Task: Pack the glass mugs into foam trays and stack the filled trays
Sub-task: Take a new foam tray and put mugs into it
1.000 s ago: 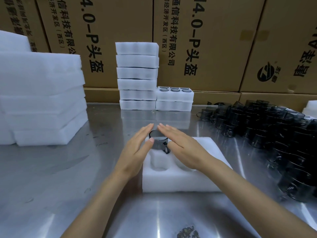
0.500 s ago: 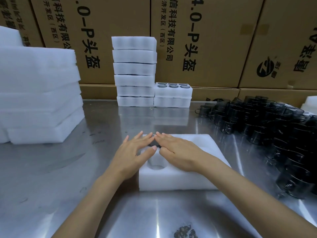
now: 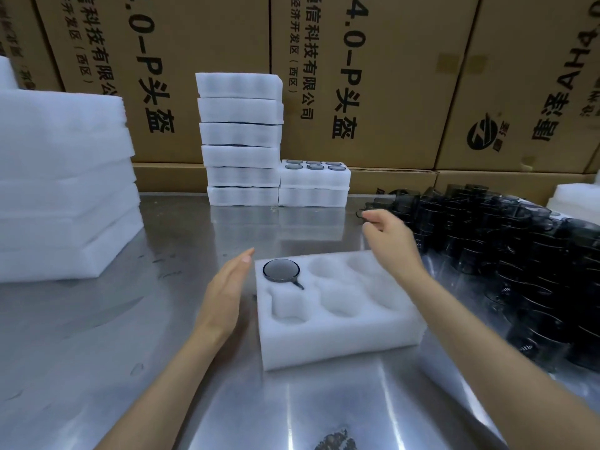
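One mug (image 3: 281, 270) is sitting in the tray (image 3: 337, 339); left hand (image 3: 224, 293) flat beside it, right hand (image 3: 391, 235) loosely curled, empty, hiding mugs (image 3: 506, 251) behind.

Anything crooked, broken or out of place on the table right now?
Nothing broken or spilled. The one mug in the foam tray sits level in its far-left pocket. The tall stack of trays at the back leans slightly, its layers not quite lined up. A small dark smudge marks the near edge of the table.

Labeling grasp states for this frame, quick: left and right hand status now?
Left hand: open, fingers straight, beside the foam tray, holding nothing.
Right hand: fingers loosely curled, holding nothing, near the loose mugs.
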The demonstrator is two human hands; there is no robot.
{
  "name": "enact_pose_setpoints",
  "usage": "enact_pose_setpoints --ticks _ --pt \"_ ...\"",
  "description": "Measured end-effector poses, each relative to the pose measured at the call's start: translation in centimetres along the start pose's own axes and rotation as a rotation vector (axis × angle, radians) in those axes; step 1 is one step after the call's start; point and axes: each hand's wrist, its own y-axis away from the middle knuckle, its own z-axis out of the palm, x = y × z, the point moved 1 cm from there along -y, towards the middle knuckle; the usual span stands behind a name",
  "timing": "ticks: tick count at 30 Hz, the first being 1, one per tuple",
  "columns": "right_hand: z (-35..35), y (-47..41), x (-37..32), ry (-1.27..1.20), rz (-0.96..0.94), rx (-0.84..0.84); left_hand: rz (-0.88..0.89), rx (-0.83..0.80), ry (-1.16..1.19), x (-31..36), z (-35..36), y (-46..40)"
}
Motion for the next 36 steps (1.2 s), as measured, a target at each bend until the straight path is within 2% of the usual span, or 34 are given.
enact_pose_setpoints --ticks 3,6,11,15,19,23,27,31,33,36 --pt "-2.2 -3.1 1.8 0.206 0.008 0.104 -0.074 -0.014 0.079 -0.3 -0.1 -0.1" --pt "-4.3 -5.7 3.4 0.390 0.077 0.129 -0.065 -0.104 0.095 -0.3 0.1 -0.2" --pt "-5.8 -8.0 5.3 0.661 0.230 0.027 -0.087 -0.291 0.047 -0.2 0.6 -0.3" --pt "-5.7 -8.1 6.5 0.792 0.278 -0.087 -0.138 -0.331 0.092 -0.4 0.4 -0.8" --pt "-5.6 -7.9 7.2 0.846 0.215 0.000 -0.167 -0.382 0.101 -0.3 0.0 -0.9" --pt "-5.7 -7.5 6.8 0.723 0.193 0.124 -0.192 -0.456 0.119 0.3 -0.4 -1.0" --pt "-5.7 -5.2 5.5 0.443 -0.016 0.245 -0.201 -0.465 0.120 0.4 -0.5 -0.8" --pt "-5.4 -1.9 4.1 0.354 -0.264 0.169 -0.172 -0.390 0.091 0.3 -0.2 -0.6" --pt "-5.3 -0.2 3.2 0.238 -0.297 0.121 -0.167 -0.373 0.083 0.2 0.0 -0.6" --pt "-4.5 2.3 1.2 -0.035 -0.239 0.026 -0.183 -0.349 0.054 0.2 0.0 -0.6"
